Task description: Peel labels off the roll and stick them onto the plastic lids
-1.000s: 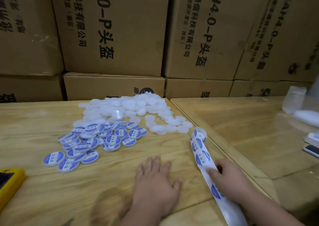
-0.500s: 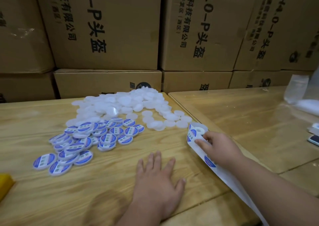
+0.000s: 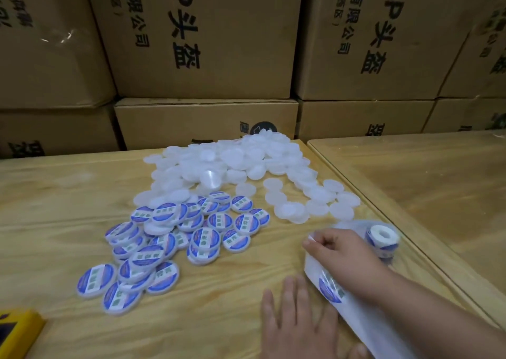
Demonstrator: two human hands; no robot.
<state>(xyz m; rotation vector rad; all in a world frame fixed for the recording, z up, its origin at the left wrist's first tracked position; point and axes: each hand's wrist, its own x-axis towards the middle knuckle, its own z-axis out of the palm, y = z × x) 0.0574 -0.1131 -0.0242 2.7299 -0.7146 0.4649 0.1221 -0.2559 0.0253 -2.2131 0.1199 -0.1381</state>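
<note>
Right hand [image 3: 341,251] knuckles-up on the glossy white backing strip [image 3: 364,323], thumb and forefinger closed in a tight grip on the edge of a label at the strip's near-left corner; pinched piece small and blurred. Left hand [image 3: 298,328] flat on the table [image 3: 68,194], fingers straight and slightly spread, holding nothing, its edge touching the strip. On the strip between the two hands, one oval blue-and-white label [image 3: 331,287], shiny, still on its backing. Label roll [image 3: 382,239] just beyond the right hand, lying on its side near the table's right edge: small, with a white core and blue-printed labels wound round it.

Labelled lids [image 3: 169,240] in a loose overlapping heap left of the hands: round, shallow, white plastic discs, each topped with a blue sticker with a pale band. Behind them a larger spread of plain lids [image 3: 238,166], translucent milky white, smooth, some stacked, some single.

Table of pale wood with strong grain under a glossy surface. Second table [image 3: 427,183] to the right. Brown cardboard boxes [image 3: 208,43] with black print stacked behind. Yellow object [image 3: 19,331] at the lower left corner.
</note>
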